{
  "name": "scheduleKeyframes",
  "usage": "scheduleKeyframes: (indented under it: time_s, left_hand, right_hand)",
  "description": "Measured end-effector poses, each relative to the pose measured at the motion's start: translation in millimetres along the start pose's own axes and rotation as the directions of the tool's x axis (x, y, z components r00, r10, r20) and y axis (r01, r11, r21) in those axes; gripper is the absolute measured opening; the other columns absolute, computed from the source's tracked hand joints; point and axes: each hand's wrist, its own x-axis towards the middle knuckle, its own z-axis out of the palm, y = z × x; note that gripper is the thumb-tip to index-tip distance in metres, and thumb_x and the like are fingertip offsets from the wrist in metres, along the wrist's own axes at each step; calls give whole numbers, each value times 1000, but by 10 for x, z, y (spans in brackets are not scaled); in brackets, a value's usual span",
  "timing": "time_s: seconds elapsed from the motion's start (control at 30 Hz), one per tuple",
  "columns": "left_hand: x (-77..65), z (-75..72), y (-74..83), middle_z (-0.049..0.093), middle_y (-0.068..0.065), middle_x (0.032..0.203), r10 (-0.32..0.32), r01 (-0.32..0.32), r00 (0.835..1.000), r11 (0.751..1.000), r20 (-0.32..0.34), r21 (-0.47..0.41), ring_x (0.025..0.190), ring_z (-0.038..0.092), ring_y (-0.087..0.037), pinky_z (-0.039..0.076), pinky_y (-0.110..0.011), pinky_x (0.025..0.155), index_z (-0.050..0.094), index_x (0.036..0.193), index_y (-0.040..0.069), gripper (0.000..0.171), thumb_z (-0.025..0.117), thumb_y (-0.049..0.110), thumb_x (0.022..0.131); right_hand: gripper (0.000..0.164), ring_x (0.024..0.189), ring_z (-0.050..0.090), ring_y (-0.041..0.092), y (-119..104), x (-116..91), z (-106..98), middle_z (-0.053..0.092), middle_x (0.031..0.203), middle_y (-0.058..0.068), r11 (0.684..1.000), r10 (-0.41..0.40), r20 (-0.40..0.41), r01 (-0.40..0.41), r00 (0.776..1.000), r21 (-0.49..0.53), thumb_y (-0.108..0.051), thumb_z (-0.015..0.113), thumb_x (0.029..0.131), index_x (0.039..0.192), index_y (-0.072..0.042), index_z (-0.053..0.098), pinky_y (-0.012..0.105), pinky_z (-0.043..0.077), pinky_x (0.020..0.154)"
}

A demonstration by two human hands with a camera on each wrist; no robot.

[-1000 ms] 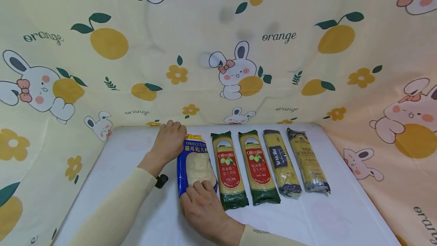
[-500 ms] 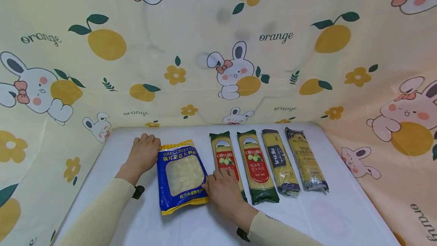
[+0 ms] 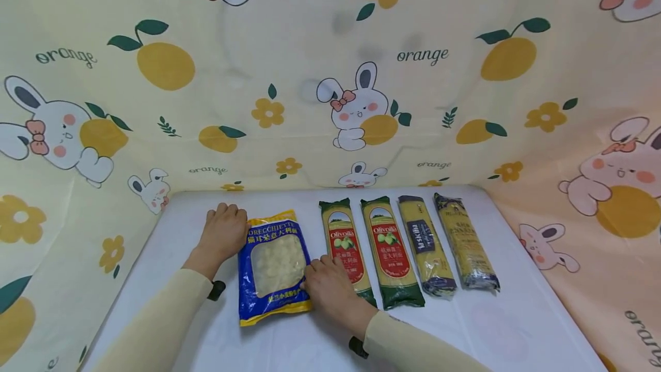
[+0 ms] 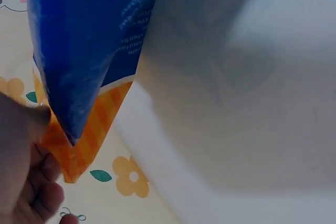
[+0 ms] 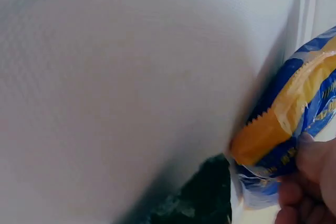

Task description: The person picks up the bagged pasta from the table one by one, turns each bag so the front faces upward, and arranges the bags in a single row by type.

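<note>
A blue and yellow bag of orecchiette pasta (image 3: 279, 260) with a see-through window lies on the left half of the white table, slightly turned. My left hand (image 3: 224, 233) pinches its yellow top left corner; the left wrist view shows thumb and fingers on that orange-yellow end (image 4: 94, 135). Near the bottom right corner, my right hand (image 3: 335, 290) grips the bag's side edge, thumb on the printed face in the right wrist view. That hand overlaps the lower part of the nearest green-ended spaghetti pack (image 3: 345, 245) in the head view.
Right of that pack, a second red-label spaghetti pack (image 3: 391, 251), a dark-label pasta pack (image 3: 426, 245) and a gold pasta pack (image 3: 466, 243) lie in a row. A patterned cloth (image 3: 289, 73) rises behind the white table (image 3: 496, 332).
The pasta bag has moved left, away from the spaghetti packs, with my left hand at its corner. My right hand has shifted from the bag's lower front to its right edge.
</note>
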Motion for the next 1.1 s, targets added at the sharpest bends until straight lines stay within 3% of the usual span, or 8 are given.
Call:
scheduleKeyframes:
  time_s: [0.23, 0.37, 0.47, 0.57, 0.77, 0.9, 1.0, 1.1]
  left_hand:
    - [82, -2, 78, 67, -13, 103, 2, -3, 998, 1000, -70, -17, 97, 53, -34, 46, -50, 82, 69, 107, 3, 20, 63, 22, 106]
    - [155, -11, 122, 66, -11, 100, 0, -3, 990, 1000, -142, -24, 95, 54, -34, 46, -49, 79, 70, 105, 5, 18, 64, 22, 106]
    - [202, 8, 148, 66, -12, 100, -1, -2, 984, 1000, -177, -15, 95, 55, -35, 47, -50, 78, 70, 106, 5, 17, 65, 21, 105]
    - [224, 61, 171, 68, -14, 104, -11, 11, 988, 1000, -154, 0, 97, 58, -37, 51, -53, 81, 71, 112, 4, 18, 66, 20, 105]
    - [194, 67, 263, 69, -21, 112, -62, 62, 998, 998, -26, 3, 107, 61, -43, 54, -60, 88, 71, 118, -1, 22, 68, 13, 101]
    - [109, -43, 496, 66, -23, 119, -43, 43, 999, 999, 24, -20, 112, 59, -44, 53, -61, 90, 69, 122, -4, 29, 65, 12, 99]
    - [-4, -86, 760, 67, -22, 121, 38, -39, 999, 998, -20, -40, 113, 61, -42, 55, -59, 89, 69, 125, -4, 30, 61, 10, 99]
    - [-151, -89, 1044, 67, -24, 130, 124, -129, 990, 988, -66, -80, 121, 63, -43, 56, -58, 96, 67, 132, -5, 36, 61, 11, 100]
  right_hand:
    - [19, 87, 50, 16, 50, -45, -57, 66, 93, -5, 998, -56, -81, 53, 995, -41, -34, 67, 105, 97, -17, 68, 32, 41, 83]
    - [22, 86, 49, 18, 14, -115, -116, 60, 84, -4, 977, -127, -198, 88, 972, -197, -32, 78, 97, 89, -17, 64, 33, 41, 81]
    - [24, 85, 48, 19, -60, -128, -66, 55, 81, -3, 954, -169, -259, 92, 951, -284, -30, 76, 97, 85, -17, 59, 32, 40, 78]
    - [24, 83, 46, 18, -129, -114, 15, 52, 80, -4, 949, -163, -264, 78, 951, -305, -28, 69, 100, 83, -17, 56, 32, 36, 76]
    - [22, 84, 46, 19, -159, -98, 75, 52, 82, -3, 952, -111, -173, 55, 979, -302, -32, 69, 100, 89, -17, 59, 34, 38, 77]
    - [20, 87, 49, 19, -124, -110, 65, 56, 86, -3, 957, -94, -109, 59, 990, -283, -34, 68, 103, 95, -17, 62, 34, 42, 81]
    - [18, 88, 52, 19, -74, -142, 51, 60, 90, -2, 965, -102, -111, 72, 989, -251, -34, 67, 103, 99, -17, 67, 36, 45, 83]
    - [14, 90, 54, 20, 11, -198, 57, 65, 92, -1, 974, -108, -142, 76, 984, -214, -30, 69, 101, 99, -16, 71, 38, 47, 85]
